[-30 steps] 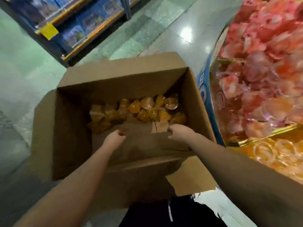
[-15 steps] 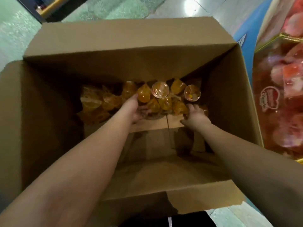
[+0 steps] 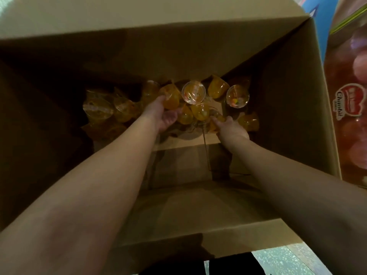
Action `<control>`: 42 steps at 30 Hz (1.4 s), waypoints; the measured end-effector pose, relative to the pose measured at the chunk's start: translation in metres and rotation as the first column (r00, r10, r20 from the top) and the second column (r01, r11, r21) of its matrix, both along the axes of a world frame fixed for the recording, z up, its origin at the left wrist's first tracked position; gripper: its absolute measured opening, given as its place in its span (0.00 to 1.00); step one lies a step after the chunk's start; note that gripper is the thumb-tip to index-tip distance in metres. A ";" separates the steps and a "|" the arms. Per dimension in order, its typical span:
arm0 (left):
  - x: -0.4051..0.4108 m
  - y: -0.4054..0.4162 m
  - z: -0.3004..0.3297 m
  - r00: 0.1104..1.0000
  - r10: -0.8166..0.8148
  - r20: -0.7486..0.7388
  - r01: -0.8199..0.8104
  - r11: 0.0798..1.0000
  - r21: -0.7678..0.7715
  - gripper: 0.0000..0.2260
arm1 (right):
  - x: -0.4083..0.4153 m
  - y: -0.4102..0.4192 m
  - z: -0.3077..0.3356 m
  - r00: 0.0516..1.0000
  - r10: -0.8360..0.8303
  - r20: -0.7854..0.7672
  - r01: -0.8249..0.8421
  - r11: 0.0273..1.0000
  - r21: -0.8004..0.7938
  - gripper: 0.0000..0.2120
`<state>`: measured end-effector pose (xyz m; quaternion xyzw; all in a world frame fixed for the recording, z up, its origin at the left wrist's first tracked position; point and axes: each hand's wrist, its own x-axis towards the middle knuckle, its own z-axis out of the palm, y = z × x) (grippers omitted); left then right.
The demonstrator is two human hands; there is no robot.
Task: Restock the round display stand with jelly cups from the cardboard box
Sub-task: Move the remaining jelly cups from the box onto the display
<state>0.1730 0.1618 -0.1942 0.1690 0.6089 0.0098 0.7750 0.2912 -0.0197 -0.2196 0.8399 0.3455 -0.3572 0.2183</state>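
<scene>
The open cardboard box (image 3: 288,108) fills the view. Several orange jelly cups (image 3: 218,89) lie heaped at its far bottom, two of them showing clear lids (image 3: 193,92). Both my arms reach deep into the box. My left hand (image 3: 163,116) is turned palm up, and its thumb and fingers grip an orange cup (image 3: 171,98) at the middle of the heap. My right hand (image 3: 231,130) shows its back, with fingers curled onto a cup (image 3: 217,119) just right of the left hand. The round display stand (image 3: 349,100), with red cups behind a logo, shows at the right edge.
The box's dark left wall (image 3: 39,116) and its near flap (image 3: 198,235) hem in my arms. More orange cups (image 3: 99,110) lie in shadow at the box's left. Speckled floor (image 3: 282,261) shows at the bottom right, and a blue stand panel (image 3: 321,8) at the top right.
The view has dropped closer into the box. Both hands went from the box's bare bottom forward into the heap and closed on orange cups.
</scene>
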 end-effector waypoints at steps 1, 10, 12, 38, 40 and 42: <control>-0.003 -0.004 0.004 1.000 -0.014 -0.013 0.014 1.000 0.026 0.15 | -0.001 -0.002 0.000 1.000 -0.005 -0.015 0.004 1.000 -0.015 0.42; -0.074 -0.091 0.058 0.944 -0.288 -0.162 0.296 0.955 0.028 0.19 | -0.024 -0.031 0.028 0.959 -0.139 -0.245 0.110 0.986 -0.127 0.38; -0.085 -0.110 0.072 0.945 -0.285 -0.162 0.292 0.956 0.022 0.20 | -0.027 -0.042 0.044 0.928 -0.214 -0.306 0.198 0.977 -0.082 0.33; 0.079 -0.394 0.286 0.628 -0.776 0.050 0.690 0.586 0.425 0.11 | 0.021 -0.434 0.320 -0.041 -0.421 -0.906 0.931 -0.345 0.118 0.20; 0.096 -0.423 0.284 0.570 -0.821 0.043 0.728 0.528 0.437 0.11 | 0.018 -0.468 0.320 -0.075 -0.398 -0.914 0.901 -0.421 0.109 0.20; 0.110 -0.450 0.281 0.513 -0.857 0.043 0.762 0.478 0.437 0.10 | 0.014 -0.498 0.318 -0.113 -0.378 -0.919 0.865 -0.493 0.097 0.20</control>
